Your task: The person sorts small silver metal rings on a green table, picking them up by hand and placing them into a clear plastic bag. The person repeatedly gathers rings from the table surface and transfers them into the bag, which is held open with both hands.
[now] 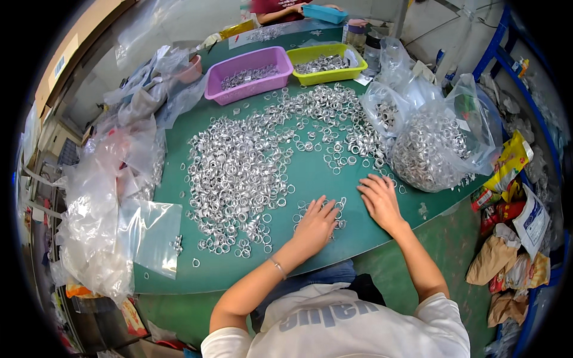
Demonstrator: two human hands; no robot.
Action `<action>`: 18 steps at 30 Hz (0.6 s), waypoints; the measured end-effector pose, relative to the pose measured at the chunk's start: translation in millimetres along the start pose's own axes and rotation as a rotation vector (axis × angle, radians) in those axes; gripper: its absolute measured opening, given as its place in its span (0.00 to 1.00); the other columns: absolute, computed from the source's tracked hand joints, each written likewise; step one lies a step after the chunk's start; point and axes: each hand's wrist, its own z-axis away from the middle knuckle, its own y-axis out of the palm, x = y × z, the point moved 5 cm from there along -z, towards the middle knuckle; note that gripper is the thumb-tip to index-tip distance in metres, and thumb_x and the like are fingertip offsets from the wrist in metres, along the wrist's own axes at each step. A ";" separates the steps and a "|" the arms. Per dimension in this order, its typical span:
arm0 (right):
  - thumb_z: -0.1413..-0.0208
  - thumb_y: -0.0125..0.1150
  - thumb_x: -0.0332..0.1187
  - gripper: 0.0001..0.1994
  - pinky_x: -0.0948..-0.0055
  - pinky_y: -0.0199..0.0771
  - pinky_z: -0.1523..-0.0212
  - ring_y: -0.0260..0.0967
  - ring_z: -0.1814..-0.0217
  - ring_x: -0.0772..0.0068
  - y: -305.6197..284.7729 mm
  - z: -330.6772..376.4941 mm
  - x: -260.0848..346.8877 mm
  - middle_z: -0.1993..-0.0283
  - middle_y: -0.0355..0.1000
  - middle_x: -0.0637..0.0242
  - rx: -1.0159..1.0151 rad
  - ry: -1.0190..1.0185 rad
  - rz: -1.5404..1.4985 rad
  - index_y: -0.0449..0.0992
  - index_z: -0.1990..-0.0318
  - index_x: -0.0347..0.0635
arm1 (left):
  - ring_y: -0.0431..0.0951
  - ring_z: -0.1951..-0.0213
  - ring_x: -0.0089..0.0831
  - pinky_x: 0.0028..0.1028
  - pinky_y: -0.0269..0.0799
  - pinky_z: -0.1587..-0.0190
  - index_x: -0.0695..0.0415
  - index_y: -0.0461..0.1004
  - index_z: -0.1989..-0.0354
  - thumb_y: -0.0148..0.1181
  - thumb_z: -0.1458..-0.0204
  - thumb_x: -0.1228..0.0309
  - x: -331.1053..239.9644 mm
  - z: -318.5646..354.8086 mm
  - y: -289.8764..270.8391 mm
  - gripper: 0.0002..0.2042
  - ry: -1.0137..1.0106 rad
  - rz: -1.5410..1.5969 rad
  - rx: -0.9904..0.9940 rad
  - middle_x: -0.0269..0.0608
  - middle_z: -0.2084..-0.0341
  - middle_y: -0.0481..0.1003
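A wide heap of small silver metal rings covers the middle of the green table. My left hand lies palm down, fingers spread, on a small cluster of rings near the front edge. My right hand rests flat on the table just right of that cluster, fingers apart, with nothing in it. Both forearms come up from the lower edge.
A purple basket and a yellow-green basket with rings stand at the back. A clear bag full of rings sits at the right. Empty clear bags pile at the left. Another person holds a teal tray at the far end.
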 end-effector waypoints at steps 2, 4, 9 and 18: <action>0.55 0.59 0.26 0.14 0.57 0.55 0.44 0.60 0.44 0.58 -0.1 -3.4 -2.1 0.51 0.67 0.63 0.008 0.034 -0.053 0.74 0.57 0.41 | 0.58 0.40 0.49 0.47 0.51 0.38 0.61 0.70 0.52 0.55 0.49 0.71 5.7 4.8 -1.5 0.16 -0.028 0.029 -0.018 0.48 0.46 0.64; 0.55 0.59 0.26 0.14 0.57 0.54 0.44 0.60 0.44 0.59 -2.7 -13.4 12.8 0.50 0.67 0.64 0.037 0.012 -0.180 0.74 0.58 0.41 | 0.59 0.41 0.48 0.49 0.50 0.39 0.60 0.70 0.53 0.56 0.50 0.71 9.2 8.0 -0.4 0.15 -0.053 0.043 -0.068 0.47 0.47 0.65; 0.56 0.61 0.26 0.11 0.61 0.54 0.48 0.59 0.46 0.60 13.7 -16.0 26.1 0.51 0.65 0.65 0.117 -0.045 -0.245 0.74 0.61 0.42 | 0.63 0.46 0.44 0.50 0.51 0.41 0.58 0.72 0.56 0.59 0.53 0.70 6.4 -12.1 -3.1 0.15 -0.170 0.052 -0.181 0.44 0.53 0.66; 0.57 0.62 0.24 0.06 0.67 0.58 0.58 0.63 0.61 0.64 15.2 -5.3 22.1 0.67 0.68 0.66 0.075 0.101 -0.320 0.73 0.70 0.40 | 0.64 0.49 0.39 0.50 0.51 0.43 0.58 0.73 0.63 0.60 0.56 0.76 10.4 -22.0 4.4 0.10 -0.176 0.089 -0.238 0.41 0.56 0.67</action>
